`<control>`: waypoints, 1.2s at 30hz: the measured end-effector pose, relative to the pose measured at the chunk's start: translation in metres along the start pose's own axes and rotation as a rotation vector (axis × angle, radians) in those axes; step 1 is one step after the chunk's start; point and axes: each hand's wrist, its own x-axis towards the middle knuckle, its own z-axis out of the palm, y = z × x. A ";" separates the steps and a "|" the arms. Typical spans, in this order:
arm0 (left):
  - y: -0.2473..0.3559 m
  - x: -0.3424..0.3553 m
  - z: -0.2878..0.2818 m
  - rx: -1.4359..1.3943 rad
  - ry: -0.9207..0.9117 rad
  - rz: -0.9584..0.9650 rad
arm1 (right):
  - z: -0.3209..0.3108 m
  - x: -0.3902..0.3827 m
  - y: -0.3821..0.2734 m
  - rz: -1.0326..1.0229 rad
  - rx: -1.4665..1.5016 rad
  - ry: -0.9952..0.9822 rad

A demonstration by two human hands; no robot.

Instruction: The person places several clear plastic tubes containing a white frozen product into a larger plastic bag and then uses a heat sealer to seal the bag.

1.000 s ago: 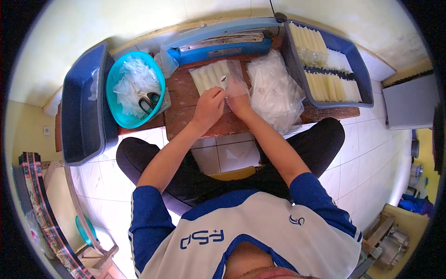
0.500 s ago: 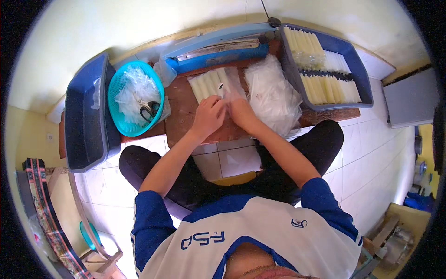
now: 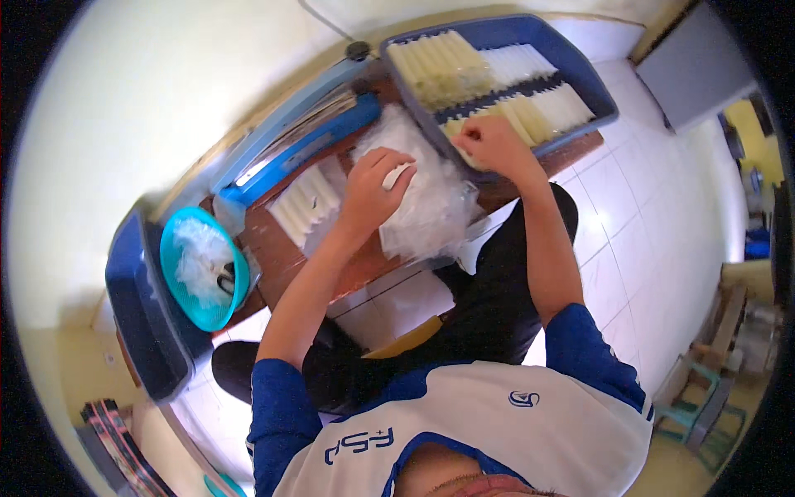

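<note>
My left hand (image 3: 374, 189) is held over the pile of clear plastic bags (image 3: 426, 199), its thumb and fingers curved apart with nothing seen between them. Further right, my right hand (image 3: 501, 149) reaches to the near edge of a dark blue tub (image 3: 609, 108). Its fingers are curled together over the pale yellow sticks (image 3: 517, 116) there; what they hold, if anything, is hidden. A clear bag with a row of whitish sticks (image 3: 305, 203) lies flat on the brown table (image 3: 277, 257), left of my left hand and apart from it.
A blue bag sealer (image 3: 302, 145) lies along the table's back. At the left stand a turquoise basket (image 3: 240, 282) of crumpled plastic with black-handled scissors (image 3: 226, 280), and another dark blue tub (image 3: 145, 315). White sticks (image 3: 517, 65) fill part of the right tub.
Both hands have left the bag of sticks on the table. My right hand has moved right to the tub, my left hand over the plastic bags. The whole view has turned.
</note>
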 end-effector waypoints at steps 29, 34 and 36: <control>-0.025 0.124 0.167 0.389 -0.369 0.332 | -0.037 0.002 0.079 0.414 -0.373 0.329; -0.009 0.124 0.145 0.164 -0.092 0.206 | -0.045 0.010 0.061 0.059 0.166 0.685; -0.001 0.115 0.131 0.036 0.077 0.160 | -0.042 0.013 0.061 -0.002 0.660 0.503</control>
